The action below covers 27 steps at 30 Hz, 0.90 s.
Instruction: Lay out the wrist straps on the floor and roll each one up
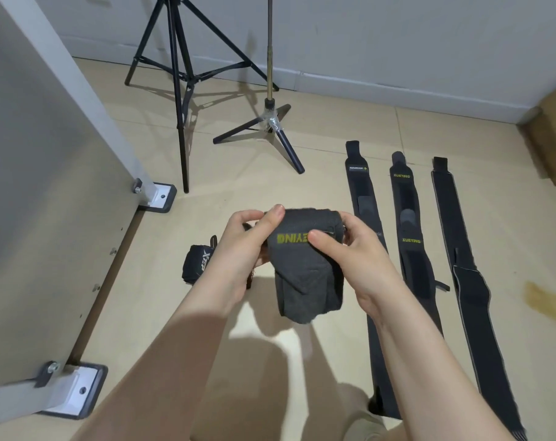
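Note:
Both hands hold a dark grey wrist strap [305, 265] with yellow lettering above the floor; part of it is rolled and a folded tail hangs down. My left hand [248, 249] grips its left end with thumb on top. My right hand [353, 249] grips the right end, thumb across the lettering. Three long black straps lie flat on the floor to the right: one [362, 198] nearest my hands, a middle one [409, 224] with yellow print, and a plain one [461, 256] farthest right. A rolled black strap [196, 262] sits on the floor left of my left hand.
A grey panel on white brackets [160, 195] stands at the left. A black tripod [181, 100] and a second stand with splayed legs [270, 122] are at the back by the wall. A cardboard box [553, 144] is at the far right.

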### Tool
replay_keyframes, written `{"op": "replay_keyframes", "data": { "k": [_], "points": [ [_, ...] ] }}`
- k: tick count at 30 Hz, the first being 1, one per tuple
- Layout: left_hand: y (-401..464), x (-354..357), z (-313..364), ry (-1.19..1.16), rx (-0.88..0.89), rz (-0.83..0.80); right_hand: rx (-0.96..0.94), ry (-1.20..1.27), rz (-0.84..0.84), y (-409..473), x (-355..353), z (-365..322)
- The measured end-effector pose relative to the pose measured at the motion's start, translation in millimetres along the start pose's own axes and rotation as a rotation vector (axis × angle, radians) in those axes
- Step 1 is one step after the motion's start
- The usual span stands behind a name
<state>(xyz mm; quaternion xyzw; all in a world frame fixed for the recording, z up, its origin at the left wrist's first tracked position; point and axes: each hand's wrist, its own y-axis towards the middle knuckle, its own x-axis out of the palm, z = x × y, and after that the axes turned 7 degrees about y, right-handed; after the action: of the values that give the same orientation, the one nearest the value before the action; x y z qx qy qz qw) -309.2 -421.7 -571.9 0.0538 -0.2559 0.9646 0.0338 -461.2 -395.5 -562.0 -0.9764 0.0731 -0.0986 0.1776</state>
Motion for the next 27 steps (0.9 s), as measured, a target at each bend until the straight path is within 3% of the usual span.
{"op": "replay_keyframes", "data": {
  "k": [3, 6, 10, 15, 20, 23, 25, 27],
  "points": [
    [-2, -3, 1, -0.005, 0.140, -0.031, 0.056, 0.129, 0.073, 5, 3, 3],
    [-5, -10, 4, 0.315, 0.381, 0.017, 0.093, 0.174, 0.034, 9, 8, 5],
    [-6, -17, 6, 0.537, 0.538, 0.172, 0.098, 0.205, -0.012, 9, 15, 9],
    [-4, -13, 2, 0.252, 0.321, 0.022, 0.031, 0.101, 0.011, 6, 11, 8],
    [-2, -1, -3, 0.273, 0.259, -0.070, -0.067, -0.190, 0.129, 9, 0, 5],
    [1, -4, -2, 0.232, 0.160, -0.124, -0.040, -0.330, 0.093, 12, -1, 5],
    [3, -6, 0, 0.221, 0.127, -0.099, -0.050, -0.345, 0.038, 16, 1, 4],
    [3, -5, 2, 0.182, 0.115, -0.009, -0.162, -0.408, 0.090, 19, 2, 2]
  ]
}}
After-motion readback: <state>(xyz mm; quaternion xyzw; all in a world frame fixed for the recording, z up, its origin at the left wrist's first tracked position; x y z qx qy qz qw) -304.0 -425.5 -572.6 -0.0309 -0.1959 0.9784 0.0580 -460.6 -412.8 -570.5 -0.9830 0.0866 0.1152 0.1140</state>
